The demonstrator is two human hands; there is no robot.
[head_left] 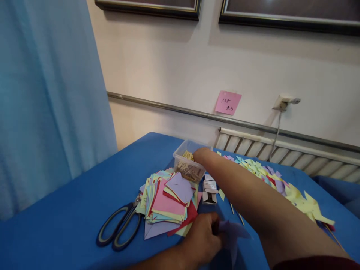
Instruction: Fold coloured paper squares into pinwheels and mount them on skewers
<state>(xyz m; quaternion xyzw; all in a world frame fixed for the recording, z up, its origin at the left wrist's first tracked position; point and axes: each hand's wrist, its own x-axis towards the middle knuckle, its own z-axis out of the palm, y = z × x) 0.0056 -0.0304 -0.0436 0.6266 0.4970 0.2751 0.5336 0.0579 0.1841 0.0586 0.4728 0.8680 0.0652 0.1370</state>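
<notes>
From where I stand, the left hand (202,238) is low at the near side of the blue-covered table (123,195), thumb and fingers pinching a piece of purple paper (234,230) that looks a bit blurred, so I can't swear to its folds. The right hand (201,154) reaches across to the clear plastic box (194,144) just behind the paper stack; its fingertips are hidden from me, so I cannot tell whether they pinch one of the pale sticks (186,165) inside or are spread among them. To do this well, I'd say, a light pinch on the paper would save it from creasing, and a single stick is best lifted straight up by its end, clear of its neighbours and the rim. The stack of coloured paper (168,202) sits tight against the box's near side, loosely piled and easy to knock with a sleeve. Small cardboard boxes (209,185) stand right beside it, under the right forearm, with two loose sticks (240,219) near them. Finished-looking pinwheels (300,202) crowd the far side of that arm, and big scissors (120,228) lie left of the stack, blades tucked against the paper.
</notes>
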